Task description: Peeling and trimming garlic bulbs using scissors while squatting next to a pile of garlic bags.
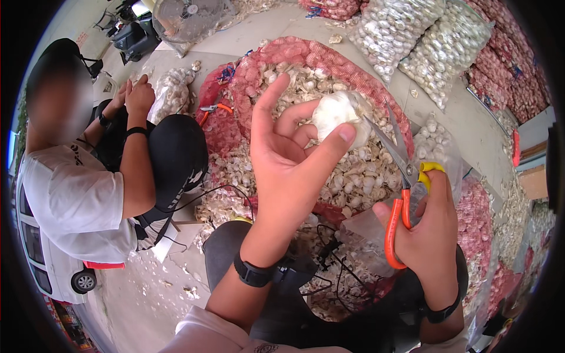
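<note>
Between the thumb and fingers of my left hand [285, 156] is a white garlic bulb [334, 116], lifted above a heap of loose garlic and peelings [359, 182]. My right hand [432, 235] grips scissors [407, 167] by their handles, one orange and one with yellow wrapping. Their blades are spread and point up and left, with one tip close to the bulb's right side. I cannot tell whether that tip touches it. The heap lies in a red mesh sack [312, 52] with its edge rolled down.
A co-worker [76, 194] sits at my left, hands raised. Orange-handled cutters [218, 108] lie on the mesh beyond. Full garlic sacks [444, 56] stand far right, and a clear bag of bulbs [435, 141] sits nearer. A floor fan [191, 17] stands at the back. Black cables [338, 265] hang before me.
</note>
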`<act>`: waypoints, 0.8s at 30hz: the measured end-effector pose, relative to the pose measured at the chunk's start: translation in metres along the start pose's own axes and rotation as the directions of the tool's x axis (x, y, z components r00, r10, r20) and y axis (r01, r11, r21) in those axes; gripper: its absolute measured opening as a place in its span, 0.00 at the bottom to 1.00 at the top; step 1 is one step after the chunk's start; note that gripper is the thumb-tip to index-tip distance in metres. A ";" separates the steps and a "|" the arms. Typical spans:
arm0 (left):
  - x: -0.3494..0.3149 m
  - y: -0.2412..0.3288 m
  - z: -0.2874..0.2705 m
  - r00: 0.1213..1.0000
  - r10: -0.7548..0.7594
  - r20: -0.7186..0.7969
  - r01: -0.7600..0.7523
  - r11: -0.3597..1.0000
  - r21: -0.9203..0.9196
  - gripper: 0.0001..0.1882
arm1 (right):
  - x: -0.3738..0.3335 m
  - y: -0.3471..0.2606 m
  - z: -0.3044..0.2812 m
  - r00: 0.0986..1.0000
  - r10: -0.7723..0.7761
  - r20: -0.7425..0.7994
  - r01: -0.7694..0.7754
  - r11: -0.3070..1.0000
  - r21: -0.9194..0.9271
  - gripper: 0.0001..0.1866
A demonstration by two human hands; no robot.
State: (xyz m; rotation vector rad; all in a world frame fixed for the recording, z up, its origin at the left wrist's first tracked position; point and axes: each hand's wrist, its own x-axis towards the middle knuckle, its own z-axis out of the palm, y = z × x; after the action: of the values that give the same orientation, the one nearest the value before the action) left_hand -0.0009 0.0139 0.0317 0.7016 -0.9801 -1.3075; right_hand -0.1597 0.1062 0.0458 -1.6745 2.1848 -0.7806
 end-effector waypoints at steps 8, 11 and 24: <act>-0.003 -0.011 0.003 0.999 0.032 0.009 -0.032 0.997 0.065 0.38 | -0.003 0.009 0.001 0.999 0.026 0.048 -0.030 0.996 0.089 0.37; -0.005 -0.009 0.005 0.999 -0.035 0.005 0.035 0.999 0.023 0.39 | 0.000 0.011 0.000 0.991 0.083 0.109 -0.103 0.974 0.200 0.33; -0.014 -0.010 0.007 0.880 -0.354 0.316 0.391 0.919 -0.060 0.33 | 0.016 0.009 0.013 0.947 0.172 0.273 -0.313 0.293 0.903 0.14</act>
State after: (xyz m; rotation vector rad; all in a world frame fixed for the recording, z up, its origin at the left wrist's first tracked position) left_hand -0.0117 0.0265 0.0231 0.6270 -1.0255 -1.8416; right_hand -0.1645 0.0890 0.0315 -0.6834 1.2638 -1.4174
